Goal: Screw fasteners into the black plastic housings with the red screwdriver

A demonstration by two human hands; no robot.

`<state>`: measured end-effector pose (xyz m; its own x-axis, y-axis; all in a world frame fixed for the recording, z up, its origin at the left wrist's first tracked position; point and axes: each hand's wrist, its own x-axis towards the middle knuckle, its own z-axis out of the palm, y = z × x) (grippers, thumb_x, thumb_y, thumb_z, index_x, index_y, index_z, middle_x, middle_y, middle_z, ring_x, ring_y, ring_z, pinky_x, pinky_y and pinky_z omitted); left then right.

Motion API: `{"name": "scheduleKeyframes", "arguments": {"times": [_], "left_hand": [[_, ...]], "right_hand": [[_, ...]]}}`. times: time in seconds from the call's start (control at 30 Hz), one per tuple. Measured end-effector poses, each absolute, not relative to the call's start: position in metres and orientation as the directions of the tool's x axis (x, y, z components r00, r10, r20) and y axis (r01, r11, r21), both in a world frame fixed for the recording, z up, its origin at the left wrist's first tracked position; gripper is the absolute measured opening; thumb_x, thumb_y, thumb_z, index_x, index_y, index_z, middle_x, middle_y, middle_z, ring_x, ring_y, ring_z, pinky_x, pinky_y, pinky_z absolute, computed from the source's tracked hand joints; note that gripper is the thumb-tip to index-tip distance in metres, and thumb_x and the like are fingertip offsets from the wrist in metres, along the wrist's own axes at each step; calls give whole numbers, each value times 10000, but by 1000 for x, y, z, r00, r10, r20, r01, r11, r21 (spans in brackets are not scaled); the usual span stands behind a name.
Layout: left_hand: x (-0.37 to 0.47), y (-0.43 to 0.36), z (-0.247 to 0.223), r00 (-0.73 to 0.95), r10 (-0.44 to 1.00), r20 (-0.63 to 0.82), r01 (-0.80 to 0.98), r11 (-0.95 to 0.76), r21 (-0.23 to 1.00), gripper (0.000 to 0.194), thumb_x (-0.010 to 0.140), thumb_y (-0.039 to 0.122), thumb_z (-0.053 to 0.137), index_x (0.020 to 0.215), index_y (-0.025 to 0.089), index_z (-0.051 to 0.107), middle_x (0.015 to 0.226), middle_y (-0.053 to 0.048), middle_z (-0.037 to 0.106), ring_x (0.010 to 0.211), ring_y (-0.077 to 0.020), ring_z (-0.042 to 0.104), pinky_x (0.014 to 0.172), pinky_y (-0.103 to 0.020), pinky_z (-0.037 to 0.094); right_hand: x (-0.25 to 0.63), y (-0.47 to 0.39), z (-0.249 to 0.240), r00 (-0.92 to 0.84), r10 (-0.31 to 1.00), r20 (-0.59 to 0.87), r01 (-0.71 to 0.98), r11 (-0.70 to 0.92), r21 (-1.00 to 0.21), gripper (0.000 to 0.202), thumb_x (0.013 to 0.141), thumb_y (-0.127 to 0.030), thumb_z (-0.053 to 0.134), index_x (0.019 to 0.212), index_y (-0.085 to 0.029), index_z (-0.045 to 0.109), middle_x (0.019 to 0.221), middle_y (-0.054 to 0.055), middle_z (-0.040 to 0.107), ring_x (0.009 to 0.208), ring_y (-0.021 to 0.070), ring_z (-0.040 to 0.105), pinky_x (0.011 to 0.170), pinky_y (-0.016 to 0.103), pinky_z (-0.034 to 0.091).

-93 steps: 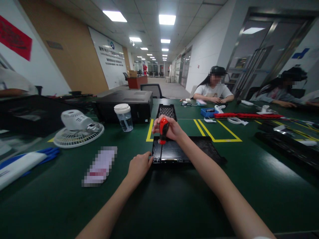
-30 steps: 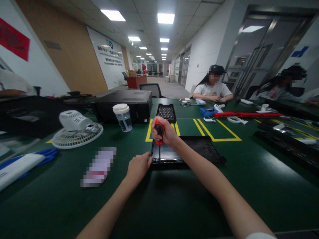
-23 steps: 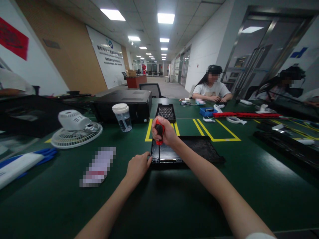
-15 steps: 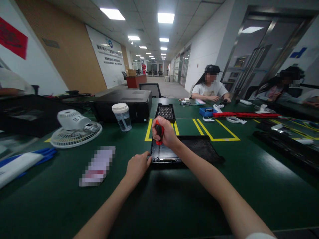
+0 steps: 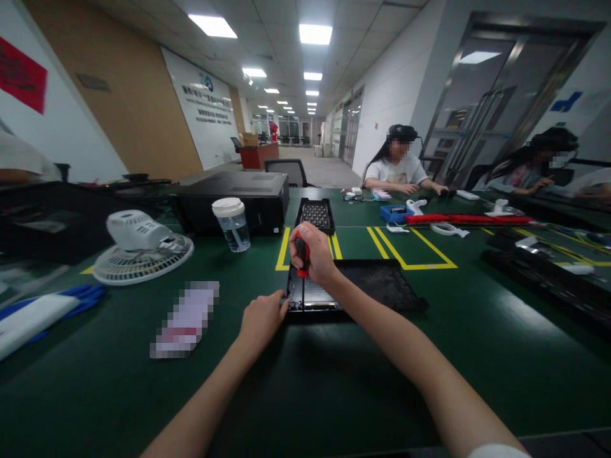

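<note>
A flat black panel with a metallic part (image 5: 377, 286) lies on the green table. My right hand (image 5: 315, 251) is wrapped round the red and black handle of a screwdriver (image 5: 302, 254), whose shaft points down at the panel's left part. At the panel's front left corner, my left hand (image 5: 261, 318) touches the edge with its fingertips; whether those fingers pinch the edge is hard to tell. Just behind the panel stands a black tray (image 5: 315, 216) with rows of small round shapes.
A lidded cup (image 5: 232, 224), a white fan (image 5: 143, 248) and a large black case (image 5: 233, 191) stand to the left. A blurred card-like item (image 5: 186, 321) lies nearer. Across the table sits a person (image 5: 398, 168) by a blue box (image 5: 395, 212). Black parts (image 5: 544, 280) lie right.
The whole view has shifted slightly. My right hand stays at the same spot on the panel with the screwdriver, its fingers turned a little round the handle. The person across has moved a hand.
</note>
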<state>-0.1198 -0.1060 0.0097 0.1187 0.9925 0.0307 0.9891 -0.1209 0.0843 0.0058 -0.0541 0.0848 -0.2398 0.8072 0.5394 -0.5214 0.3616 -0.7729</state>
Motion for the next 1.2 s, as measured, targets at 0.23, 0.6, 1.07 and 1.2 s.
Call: {"name": "scheduleKeyframes", "arguments": {"times": [0.23,0.6,1.07,1.2], "left_hand": [[-119,-107,11,115,993,26,989,-117,87,331,873,396,366,1061,239,588,851,-85,686,812,-222,650,697,-299,468],[-121,-107,7,140,988,69,988,-144,62,324,868,404,354,1023,250,594,826,-81,686,789,-250,655,657,-321,474],[-118,-109,15,99,995,14,991,-100,88,334,872,394,370,1076,243,587,907,-89,683,863,-230,644,734,-306,465],[-119,-109,14,117,993,32,989,-120,87,331,873,388,366,1068,244,591,894,-88,685,846,-233,647,722,-315,469]], "right_hand": [[0,-61,86,-145,832,536,-451,426,-784,254,835,-396,458,710,-175,466,485,-83,448,313,13,353,321,134,240],[-14,-72,88,-30,841,540,-360,495,-791,256,828,-400,484,695,-182,464,486,-84,411,324,22,337,309,145,227],[-22,-74,88,171,842,512,-151,536,-831,325,809,-481,467,677,-184,448,526,-62,435,430,51,374,415,170,301],[-21,-78,91,177,852,492,-165,519,-839,305,804,-480,468,694,-196,444,543,-58,428,452,65,379,425,183,296]]}}
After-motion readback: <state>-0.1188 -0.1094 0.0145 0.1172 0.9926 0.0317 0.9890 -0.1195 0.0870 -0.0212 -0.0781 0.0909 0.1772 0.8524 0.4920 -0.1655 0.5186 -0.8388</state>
